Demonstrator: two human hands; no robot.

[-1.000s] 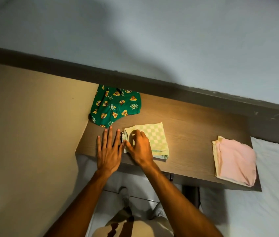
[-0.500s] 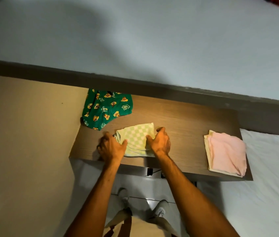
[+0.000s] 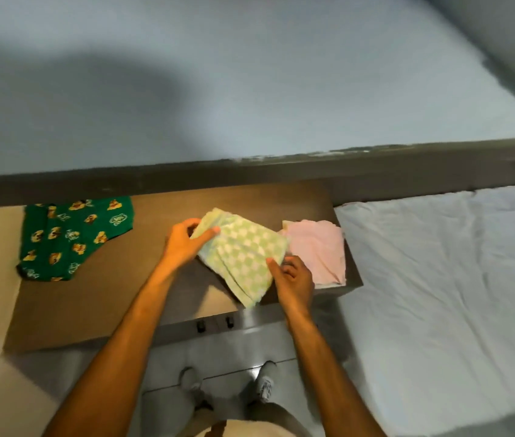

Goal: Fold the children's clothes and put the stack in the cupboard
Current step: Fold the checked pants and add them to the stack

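Far left of the frame, upper-middle height: a green printed garment (image 3: 73,238), cartoon pattern in yellow and white, lies flat and unfolded on the wooden tabletop (image 3: 98,304). Its upper edge sits against the dark ledge (image 3: 250,171) that runs across the frame behind the table. Nothing touches it.

Centre of the frame: both bare forearms reach up from the bottom edge. The left hand (image 3: 183,244) grips the upper-left corner of the folded green-and-white checked cloth (image 3: 240,257), thumb on top, fingers curled beneath, pinching the fabric. The cloth is lifted off the table and tilted, its lower corner hanging down past the table's near edge.

Just right of centre: the right hand (image 3: 294,279) holds the cloth's lower-right edge, thumb pressed on the upper side, fingers bent and tucked under; the fingertips themselves are hidden, so how far under they go I cannot tell.

Right of that: a folded pink stack (image 3: 322,250) rests at the table's right end, with a yellowish layer showing at its upper-left corner. The checked cloth's right corner overlaps its left edge in the view; whether they touch is unclear.

Far right: a white sheeted bed (image 3: 439,294), well wrinkled, beside the table.

Bottom centre: grey floor and two shoes.
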